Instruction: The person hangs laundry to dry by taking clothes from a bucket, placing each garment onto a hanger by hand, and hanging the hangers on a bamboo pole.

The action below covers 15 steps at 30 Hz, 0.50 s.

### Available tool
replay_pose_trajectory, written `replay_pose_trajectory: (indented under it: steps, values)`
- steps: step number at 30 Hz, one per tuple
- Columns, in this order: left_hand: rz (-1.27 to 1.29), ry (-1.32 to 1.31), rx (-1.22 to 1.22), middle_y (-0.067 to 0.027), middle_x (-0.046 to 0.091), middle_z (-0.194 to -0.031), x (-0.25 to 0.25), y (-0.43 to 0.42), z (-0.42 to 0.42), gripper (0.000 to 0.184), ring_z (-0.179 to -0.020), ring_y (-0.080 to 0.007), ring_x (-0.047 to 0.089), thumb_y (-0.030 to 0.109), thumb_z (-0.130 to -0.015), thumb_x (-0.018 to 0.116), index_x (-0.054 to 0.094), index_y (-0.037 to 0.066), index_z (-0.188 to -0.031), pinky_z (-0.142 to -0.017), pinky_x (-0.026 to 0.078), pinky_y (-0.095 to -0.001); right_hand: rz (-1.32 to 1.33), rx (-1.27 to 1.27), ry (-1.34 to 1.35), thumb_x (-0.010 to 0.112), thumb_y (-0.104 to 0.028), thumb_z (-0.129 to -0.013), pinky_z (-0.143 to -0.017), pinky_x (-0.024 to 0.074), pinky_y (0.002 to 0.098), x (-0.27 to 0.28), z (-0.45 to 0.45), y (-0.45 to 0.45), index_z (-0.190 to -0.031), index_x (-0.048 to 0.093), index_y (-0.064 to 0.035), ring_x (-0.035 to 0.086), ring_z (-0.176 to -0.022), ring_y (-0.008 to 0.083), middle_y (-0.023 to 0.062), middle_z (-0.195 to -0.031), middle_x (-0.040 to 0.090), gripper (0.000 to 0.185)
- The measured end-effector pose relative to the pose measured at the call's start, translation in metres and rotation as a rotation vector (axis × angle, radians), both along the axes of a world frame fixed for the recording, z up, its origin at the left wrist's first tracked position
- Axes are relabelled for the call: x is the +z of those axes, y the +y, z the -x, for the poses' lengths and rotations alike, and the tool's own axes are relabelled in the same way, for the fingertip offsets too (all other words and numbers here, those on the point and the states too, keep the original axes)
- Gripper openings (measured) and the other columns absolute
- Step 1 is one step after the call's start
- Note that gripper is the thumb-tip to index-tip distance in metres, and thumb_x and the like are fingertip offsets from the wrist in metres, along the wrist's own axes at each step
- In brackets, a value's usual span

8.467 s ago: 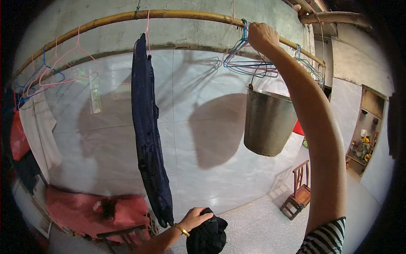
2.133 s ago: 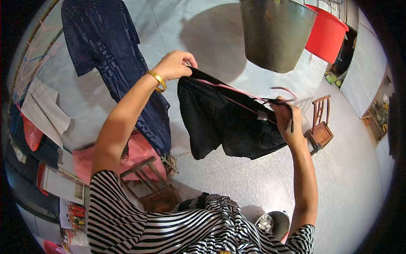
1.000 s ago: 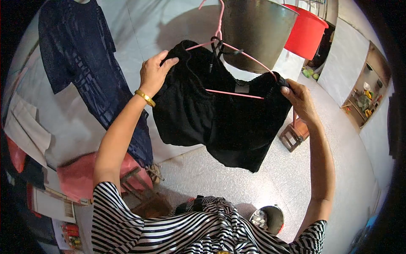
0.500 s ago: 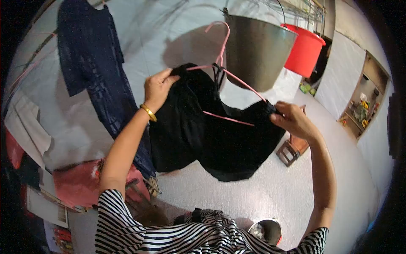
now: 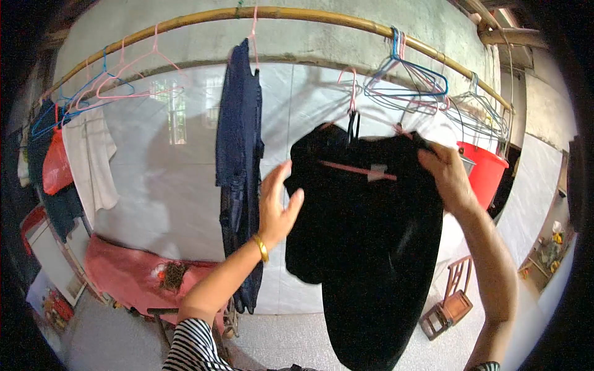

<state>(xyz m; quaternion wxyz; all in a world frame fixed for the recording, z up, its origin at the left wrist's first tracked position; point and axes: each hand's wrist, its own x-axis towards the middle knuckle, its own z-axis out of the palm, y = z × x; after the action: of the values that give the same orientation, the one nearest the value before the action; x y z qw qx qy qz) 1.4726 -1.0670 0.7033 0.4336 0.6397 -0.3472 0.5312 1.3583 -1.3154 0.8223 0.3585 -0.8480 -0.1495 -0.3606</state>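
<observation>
Black shorts (image 5: 371,229) hang on a pink hanger (image 5: 353,93), whose hook stands free in front of the wall, below the bamboo pole (image 5: 297,14). My right hand (image 5: 447,176) grips the waistband at its right corner. My left hand (image 5: 278,207), with a gold bracelet at the wrist, is beside the left edge of the shorts, thumb and fingers apart, holding nothing. To the left a dark blue garment (image 5: 238,154) hangs from the pole on another pink hanger.
Blue and pink hangers (image 5: 405,77) hang on the pole at right, others (image 5: 133,93) at left. A red bucket (image 5: 486,173) hangs at right, a wooden chair (image 5: 455,306) stands below. A pink cloth (image 5: 124,272) covers something low at left.
The view has tilted up, bringing the pole into sight. The shorts and hanger are raised and further right. My left hand has let go of the waistband; my right hand still holds it.
</observation>
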Motion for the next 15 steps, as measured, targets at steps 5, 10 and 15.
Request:
replay_pose_trajectory:
  steps: [5,10,15]
  values:
    - [-0.158,0.14,-0.16,-0.0129,0.042,-0.109,-0.023,0.014,0.038,0.044,-0.103,-0.0253,0.038,0.006,-0.064,0.054,0.042,0.003,-0.107,-0.087,0.028,-0.0313,0.051,-0.149,-0.268,0.048,-0.02,-0.071,-0.058,0.0385,0.0351,0.08,-0.044,0.03,-0.074,0.052,0.0048,0.052,-0.061,0.0262,0.0183,-0.066,0.053,0.025]
    - [-0.275,0.234,-0.202,-0.0118,0.043,-0.107,-0.046,0.027,0.054,0.042,-0.1,-0.0249,0.04,0.002,-0.063,0.054,0.045,0.004,-0.104,-0.086,0.031,-0.0308,0.083,-0.286,-0.396,0.048,-0.018,-0.07,-0.06,0.0402,0.0319,0.145,-0.088,0.067,-0.081,0.053,0.0033,0.054,-0.066,0.0219,0.0144,-0.07,0.055,0.024]
    - [-0.367,0.37,-0.224,-0.0121,0.041,-0.107,-0.064,0.044,0.057,0.038,-0.1,-0.0247,0.04,0.004,-0.067,0.052,0.046,0.006,-0.104,-0.084,0.032,-0.0309,0.122,-0.405,-0.24,0.043,-0.018,-0.067,-0.07,0.0415,0.0377,0.139,-0.11,0.12,-0.082,0.054,0.0032,0.052,-0.08,0.034,0.0223,-0.085,0.053,0.028]
